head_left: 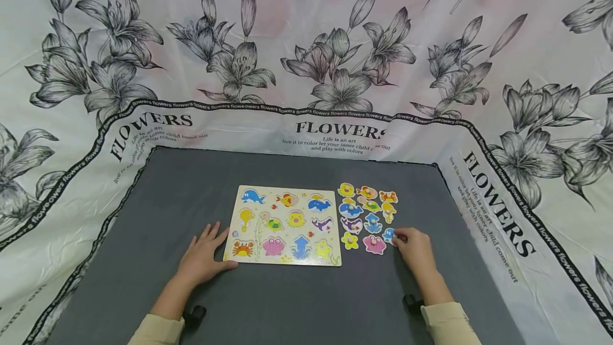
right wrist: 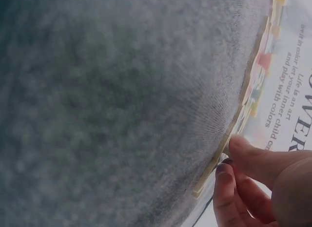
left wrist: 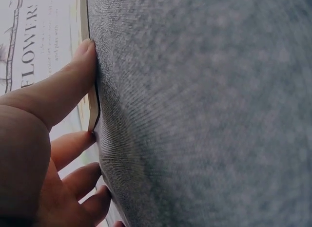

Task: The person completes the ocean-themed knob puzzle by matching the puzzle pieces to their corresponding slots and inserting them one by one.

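A pale wooden puzzle board (head_left: 282, 208) printed with sea animals lies on the grey tabletop. My left hand (head_left: 204, 253) rests at its lower left corner with fingers spread; in the left wrist view the thumb (left wrist: 80, 66) touches the board's edge (left wrist: 93, 107). To the right of the board, my right hand (head_left: 415, 249) pinches a small blue whale puzzle piece (head_left: 388, 235) between thumb and fingertips. Seen edge-on in the right wrist view, that piece (right wrist: 210, 172) appears flat on the surface. Beside it lie a pink shell piece (head_left: 374, 244) and a blue squid piece (head_left: 373, 223).
Several other animal pieces sit in a cluster right of the board, among them a crab (head_left: 388, 197), a yellow star (head_left: 350, 240) and a purple whale (head_left: 351, 225). A flower-printed cloth (head_left: 335, 140) surrounds the grey surface (head_left: 287, 302) at the back and sides.
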Tool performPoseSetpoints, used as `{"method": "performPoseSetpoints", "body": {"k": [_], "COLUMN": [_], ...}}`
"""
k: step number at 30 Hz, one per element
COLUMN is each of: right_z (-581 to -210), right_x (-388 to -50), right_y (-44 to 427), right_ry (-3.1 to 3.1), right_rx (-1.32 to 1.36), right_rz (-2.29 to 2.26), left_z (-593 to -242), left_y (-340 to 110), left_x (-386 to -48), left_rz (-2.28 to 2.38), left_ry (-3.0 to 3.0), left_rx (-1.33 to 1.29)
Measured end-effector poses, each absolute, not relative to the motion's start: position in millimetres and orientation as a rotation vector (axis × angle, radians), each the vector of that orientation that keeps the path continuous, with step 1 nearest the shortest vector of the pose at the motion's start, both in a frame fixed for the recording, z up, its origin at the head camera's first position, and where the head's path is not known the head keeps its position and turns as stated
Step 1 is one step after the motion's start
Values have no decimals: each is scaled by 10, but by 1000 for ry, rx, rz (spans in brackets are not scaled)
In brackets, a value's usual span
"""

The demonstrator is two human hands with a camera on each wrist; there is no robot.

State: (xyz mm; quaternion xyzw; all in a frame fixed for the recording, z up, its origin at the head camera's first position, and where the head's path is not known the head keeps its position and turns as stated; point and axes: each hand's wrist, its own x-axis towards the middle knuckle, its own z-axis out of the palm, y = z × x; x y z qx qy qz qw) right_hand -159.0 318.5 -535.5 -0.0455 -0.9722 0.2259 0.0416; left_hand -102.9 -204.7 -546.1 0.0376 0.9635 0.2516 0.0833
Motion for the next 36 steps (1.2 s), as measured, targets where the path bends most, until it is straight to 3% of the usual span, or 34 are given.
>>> {"method": "performPoseSetpoints", "body": {"k": [13, 36], "right_z": [-5332, -4961], "right_x": [-1624, -1706], "right_y": [3172, 2883], "right_ry": [-2951, -2857], "right_rx": [-157, -22], "right_rz": [684, 652], "left_z": [-5444, -5458], "left_y": [-2066, -2061], "left_x": [-1019, -1021], "left_rz": [737, 739], "left_ry": [2888, 2860], "left_rx": [114, 104]}}
